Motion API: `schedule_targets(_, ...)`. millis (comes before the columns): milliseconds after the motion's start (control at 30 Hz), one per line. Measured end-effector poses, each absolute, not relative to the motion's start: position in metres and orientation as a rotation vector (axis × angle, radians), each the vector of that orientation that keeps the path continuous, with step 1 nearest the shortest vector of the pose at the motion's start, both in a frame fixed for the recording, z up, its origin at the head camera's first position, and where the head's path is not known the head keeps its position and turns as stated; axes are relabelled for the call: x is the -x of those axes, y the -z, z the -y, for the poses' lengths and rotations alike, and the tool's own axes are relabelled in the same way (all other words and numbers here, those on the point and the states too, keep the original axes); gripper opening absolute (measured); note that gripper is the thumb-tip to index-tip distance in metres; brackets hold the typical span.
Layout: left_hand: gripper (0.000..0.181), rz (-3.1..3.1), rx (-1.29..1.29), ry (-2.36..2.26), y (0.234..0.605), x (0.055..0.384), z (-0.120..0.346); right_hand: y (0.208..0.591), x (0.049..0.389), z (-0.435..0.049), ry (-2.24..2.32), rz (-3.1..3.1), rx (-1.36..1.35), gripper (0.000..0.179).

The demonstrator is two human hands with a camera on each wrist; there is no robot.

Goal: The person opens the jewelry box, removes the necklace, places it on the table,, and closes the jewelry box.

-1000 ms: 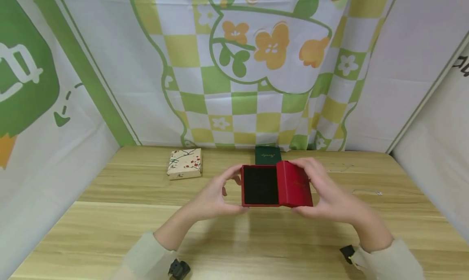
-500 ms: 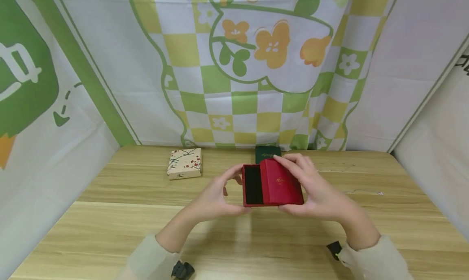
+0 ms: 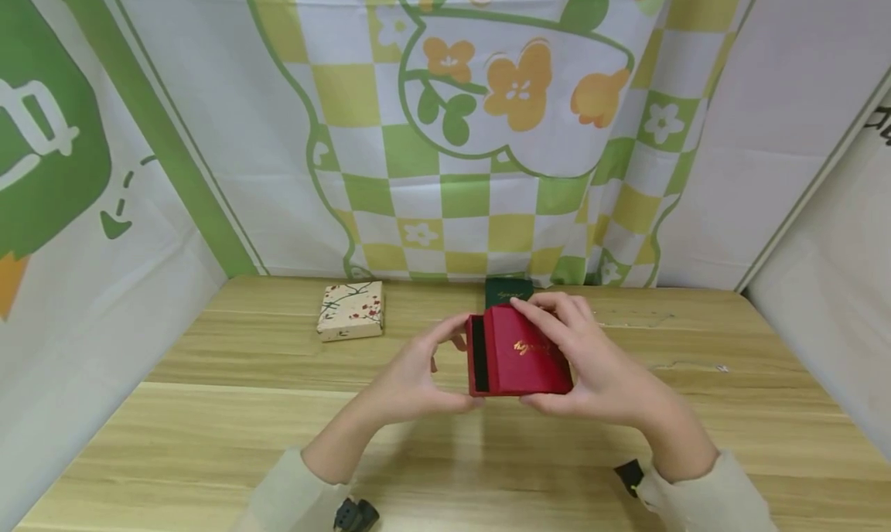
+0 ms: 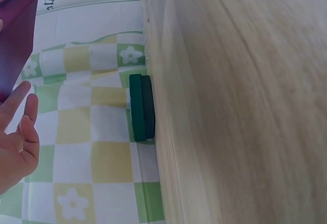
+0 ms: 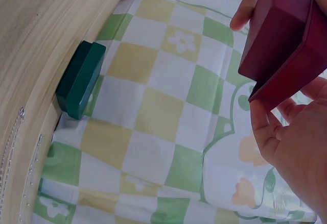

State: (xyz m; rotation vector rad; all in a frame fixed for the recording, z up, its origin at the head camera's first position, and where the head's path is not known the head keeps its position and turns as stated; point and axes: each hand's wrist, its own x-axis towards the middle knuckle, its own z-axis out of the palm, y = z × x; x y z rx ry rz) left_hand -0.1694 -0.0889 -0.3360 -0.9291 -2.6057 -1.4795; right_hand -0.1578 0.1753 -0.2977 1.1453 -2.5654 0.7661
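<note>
Both hands hold a red jewelry box raised over the middle of the table in the head view. Its lid [image 3: 527,354], printed with gold script, lies tilted across the base, and a strip of black lining [image 3: 480,354] shows at the left. My left hand [image 3: 415,379] grips the base [image 3: 471,358] at its left end, thumb below and fingers above. My right hand [image 3: 597,362] grips the lid from the right, thumb on the near edge and fingers on the far edge. In the right wrist view, the lid [image 5: 301,55] stands at an angle to the base [image 5: 276,25].
Behind the hands stands a dark green box [image 3: 508,289] by the curtain. A cream box with red blossoms [image 3: 351,310] lies at the back left of the wooden table [image 3: 209,439]. Thin chains, one a necklace with a small pendant [image 3: 722,368], lie at the right.
My right hand has moved left with the lid, flattening it over the base, so the black lining has narrowed to a strip. My left hand with the base has shifted slightly right.
</note>
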Motion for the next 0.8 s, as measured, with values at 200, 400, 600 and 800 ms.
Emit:
schedule_targets(200,0.087,2.611,0.941,1.489,0.336,0.167,0.087,0.298,0.155,-0.17,-0.725,2.557,-1.138,0.098)
schedule_targets(400,0.088,2.592,0.983,1.528,0.337,0.167,0.084,0.3,0.154,-0.167,-0.699,2.546,-1.139,0.098)
schedule_targets(600,0.088,2.603,0.97,1.52,0.338,0.166,0.084,0.299,0.153,-0.164,-0.672,2.552,-1.13,0.098)
schedule_targets(800,0.088,2.615,0.957,1.492,0.338,0.165,0.083,0.3,0.151,-0.162,-0.659,2.541,-1.132,0.098)
